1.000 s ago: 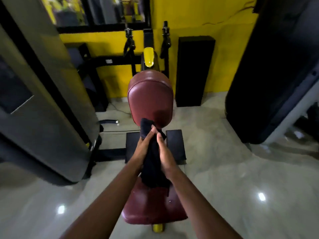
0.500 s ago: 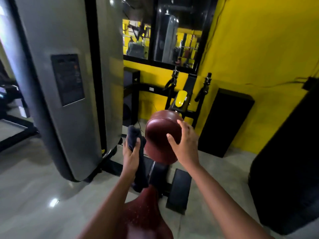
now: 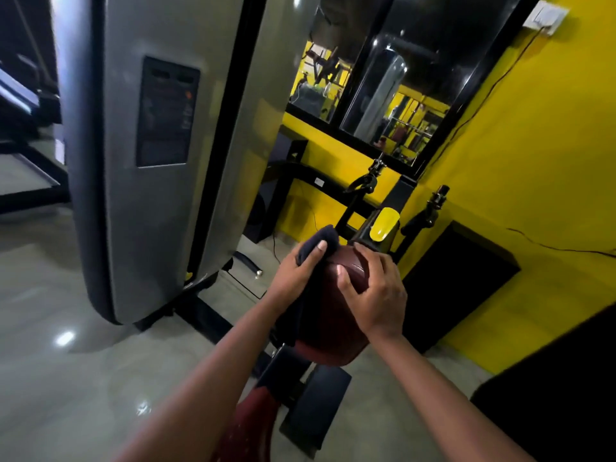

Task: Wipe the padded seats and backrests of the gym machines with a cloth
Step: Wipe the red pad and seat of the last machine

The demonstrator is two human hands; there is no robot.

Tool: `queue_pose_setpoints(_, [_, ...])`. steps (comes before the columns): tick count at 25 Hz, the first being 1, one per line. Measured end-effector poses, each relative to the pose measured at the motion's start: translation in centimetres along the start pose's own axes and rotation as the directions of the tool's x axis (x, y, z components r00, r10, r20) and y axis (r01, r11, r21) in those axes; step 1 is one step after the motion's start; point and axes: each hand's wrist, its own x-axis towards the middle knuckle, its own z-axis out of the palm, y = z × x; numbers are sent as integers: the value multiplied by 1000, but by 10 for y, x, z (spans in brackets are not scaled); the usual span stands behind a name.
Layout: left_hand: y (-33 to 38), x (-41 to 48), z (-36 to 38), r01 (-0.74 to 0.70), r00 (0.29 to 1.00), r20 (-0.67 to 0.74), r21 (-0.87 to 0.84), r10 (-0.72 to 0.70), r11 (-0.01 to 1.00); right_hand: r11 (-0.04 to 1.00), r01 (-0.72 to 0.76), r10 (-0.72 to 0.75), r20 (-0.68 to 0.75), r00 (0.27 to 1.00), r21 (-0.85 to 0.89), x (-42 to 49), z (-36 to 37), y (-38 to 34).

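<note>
The maroon padded backrest (image 3: pixel 330 331) of a gym machine stands upright in the middle of the head view. Below it, the maroon seat (image 3: pixel 246 425) runs toward me. My left hand (image 3: pixel 293 275) grips a dark cloth (image 3: pixel 316 241) and presses it against the backrest's upper left edge; the cloth hangs down along the pad's left side. My right hand (image 3: pixel 373 291) lies on the top right of the backrest with fingers spread over the pad.
A tall grey weight-stack cover (image 3: pixel 150 161) stands close on the left. Black footplates (image 3: pixel 316 408) sit under the backrest. A yellow wall (image 3: pixel 533 161) with a mirror (image 3: pixel 376 85) lies behind. A black box (image 3: pixel 456 281) and dark equipment (image 3: pixel 566 378) are on the right.
Both hands held the cloth low by the seat a second ago. The left hand has since carried it up to the backrest's top edge, and the right hand has settled on the pad.
</note>
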Motion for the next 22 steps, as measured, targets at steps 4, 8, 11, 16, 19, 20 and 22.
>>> queue_pose_setpoints(4, [-37,-21,-2,155,985,-52,-120,-162,981,1000,-6,7,-16,1000,15,-1,1,-1])
queue_pose_setpoints(8, [-24,-6,-4,73,997,-5,-122,-74,990,1000,11,-10,-28,1000,15,0,1,1])
queue_pose_setpoints(11, [-34,-1,-3,66,997,-38,-160,-74,985,1000,3,-3,-27,1000,11,0,1,0])
queue_pose_setpoints(16, [-109,-22,0,250,952,-68,-398,-300,883,1000,4,-3,-47,999,12,0,3,-1])
queue_pose_setpoints(19, [-131,-34,9,347,896,-34,-567,-442,747,1000,5,-5,-52,999,7,0,3,-1])
queue_pose_setpoints(20, [-139,-39,14,385,872,-17,-593,-489,707,1000,5,-5,-49,999,7,0,3,0])
queue_pose_setpoints(22, [-147,-49,21,422,848,21,-631,-530,651,1000,11,-11,-44,999,2,0,3,1])
